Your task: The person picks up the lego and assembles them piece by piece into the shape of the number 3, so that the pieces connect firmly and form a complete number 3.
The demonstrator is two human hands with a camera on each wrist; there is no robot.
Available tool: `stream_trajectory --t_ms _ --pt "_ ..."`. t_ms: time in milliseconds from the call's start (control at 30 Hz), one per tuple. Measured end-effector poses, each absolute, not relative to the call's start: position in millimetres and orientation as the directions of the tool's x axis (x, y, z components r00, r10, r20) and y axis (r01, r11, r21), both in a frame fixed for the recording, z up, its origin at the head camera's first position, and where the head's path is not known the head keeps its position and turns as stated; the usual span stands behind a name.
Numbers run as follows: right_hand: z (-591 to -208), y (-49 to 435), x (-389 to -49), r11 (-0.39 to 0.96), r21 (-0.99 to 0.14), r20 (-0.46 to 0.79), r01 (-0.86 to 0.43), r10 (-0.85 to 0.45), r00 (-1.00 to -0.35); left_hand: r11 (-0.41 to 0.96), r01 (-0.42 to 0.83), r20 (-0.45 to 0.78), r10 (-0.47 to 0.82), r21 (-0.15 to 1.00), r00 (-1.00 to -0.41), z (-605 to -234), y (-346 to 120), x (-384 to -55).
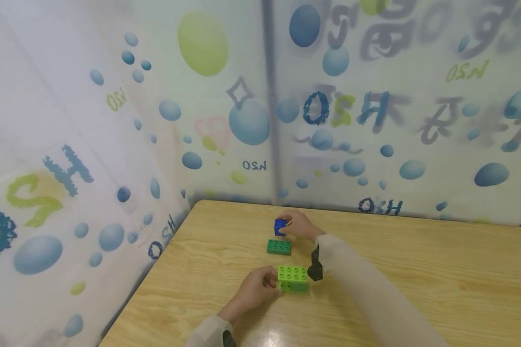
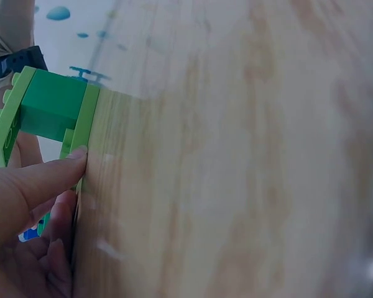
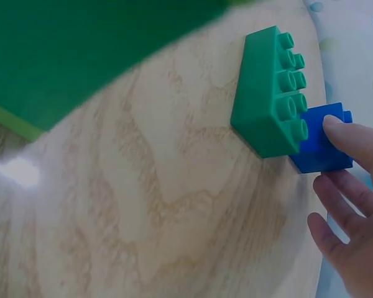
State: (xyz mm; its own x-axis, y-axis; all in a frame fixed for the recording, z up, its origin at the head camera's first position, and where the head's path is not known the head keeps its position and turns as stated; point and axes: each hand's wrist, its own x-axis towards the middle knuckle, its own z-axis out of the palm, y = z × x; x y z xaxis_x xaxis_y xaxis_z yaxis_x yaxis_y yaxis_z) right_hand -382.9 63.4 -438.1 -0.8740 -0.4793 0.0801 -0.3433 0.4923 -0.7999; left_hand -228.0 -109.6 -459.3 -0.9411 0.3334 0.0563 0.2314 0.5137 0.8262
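My right hand point(image 1: 299, 225) pinches a small blue brick point(image 1: 280, 227) at the far part of the table, with the thumb on one face in the right wrist view. Just in front of it a dark green studded brick point(image 1: 279, 247) lies on the wood. Nearer to me, my left hand point(image 1: 256, 287) holds the left end of a stack of bricks point(image 1: 293, 273). That stack has light green pieces above and below a dark green brick point(image 2: 53, 104). The left thumb point(image 2: 56, 177) lies along its lower light green piece; the other fingers are partly hidden.
The wooden table point(image 1: 399, 270) extends far to the right. Behind it and on the left hangs a pale curtain point(image 1: 226, 144) with blue and green spots and letters. A dark band point(image 1: 315, 265) on the right wrist is beside the stack.
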Motion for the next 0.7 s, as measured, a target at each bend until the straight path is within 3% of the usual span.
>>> stream_trajectory --t_ms 300,700 --pt "-425.6 76.4 -381.9 0.526 -0.775 0.076 -0.35 -0.472 -0.878 0.534 0.232 0.046 0.338 0.813 -0.94 -460.4 -106.6 -229.3" --pt "-404.9 88.3 -369.2 0.47 -0.825 0.051 -0.315 -0.492 -0.869 0.54 0.224 0.033 0.34 0.811 -0.94 -456.9 -109.4 -228.3"
